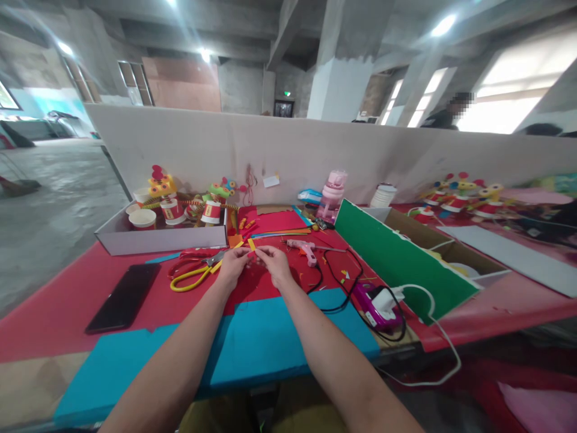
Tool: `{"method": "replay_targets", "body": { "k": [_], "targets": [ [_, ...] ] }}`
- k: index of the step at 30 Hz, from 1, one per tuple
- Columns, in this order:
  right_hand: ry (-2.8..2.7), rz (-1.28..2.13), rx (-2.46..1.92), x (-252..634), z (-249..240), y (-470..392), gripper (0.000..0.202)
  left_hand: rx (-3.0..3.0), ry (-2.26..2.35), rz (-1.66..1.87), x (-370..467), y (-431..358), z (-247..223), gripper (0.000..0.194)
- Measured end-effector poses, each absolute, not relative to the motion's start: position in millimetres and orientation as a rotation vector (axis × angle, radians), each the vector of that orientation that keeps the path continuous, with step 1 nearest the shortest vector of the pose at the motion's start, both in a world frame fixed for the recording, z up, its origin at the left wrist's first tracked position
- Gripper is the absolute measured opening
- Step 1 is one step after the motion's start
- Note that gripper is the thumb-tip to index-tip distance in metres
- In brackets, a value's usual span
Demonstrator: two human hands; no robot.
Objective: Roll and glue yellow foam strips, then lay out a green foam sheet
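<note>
Over the red table covering, my left hand (234, 264) and my right hand (274, 264) meet fingertip to fingertip. Both are closed on a small strip of yellow paper (251, 244) that sticks up between them, with a bit of red showing at its lower end. Just left of my left hand lie scissors with yellow handles (189, 280) and a red-handled tool (183, 262). A pink glue gun (304, 249) rests on its side to the right of my right hand. Orange and red paper pieces (235, 240) lie just beyond the fingers.
A white box (162, 239) with paper-cup figures stands back left; a black phone (124, 297) lies before it. To the right are a purple power strip (377, 310) with looping cords and a green-sided box (396, 258). A pink bottle (332, 192) stands by the partition (288, 141).
</note>
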State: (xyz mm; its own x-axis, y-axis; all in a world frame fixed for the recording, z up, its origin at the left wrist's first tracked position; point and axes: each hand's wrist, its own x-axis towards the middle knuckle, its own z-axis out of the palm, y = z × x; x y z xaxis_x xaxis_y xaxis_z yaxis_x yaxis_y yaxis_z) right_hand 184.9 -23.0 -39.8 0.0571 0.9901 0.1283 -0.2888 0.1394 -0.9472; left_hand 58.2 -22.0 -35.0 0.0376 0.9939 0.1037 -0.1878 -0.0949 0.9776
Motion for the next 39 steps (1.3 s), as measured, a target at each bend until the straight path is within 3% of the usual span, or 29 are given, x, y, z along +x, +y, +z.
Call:
{"method": "replay_targets", "body": {
  "k": [10, 39],
  "targets": [
    [-1.143, 0.906, -0.985, 183.9, -38.0, -24.8, 0.024, 1.074, 0.882, 1.291, 63.2, -28.3, -26.5, 0.035],
    [-0.885, 1.391, -0.845, 182.8, -39.0, -23.8, 0.035, 1.246, 0.993, 1.41, 56.3, -19.6, -33.1, 0.032]
  ]
}}
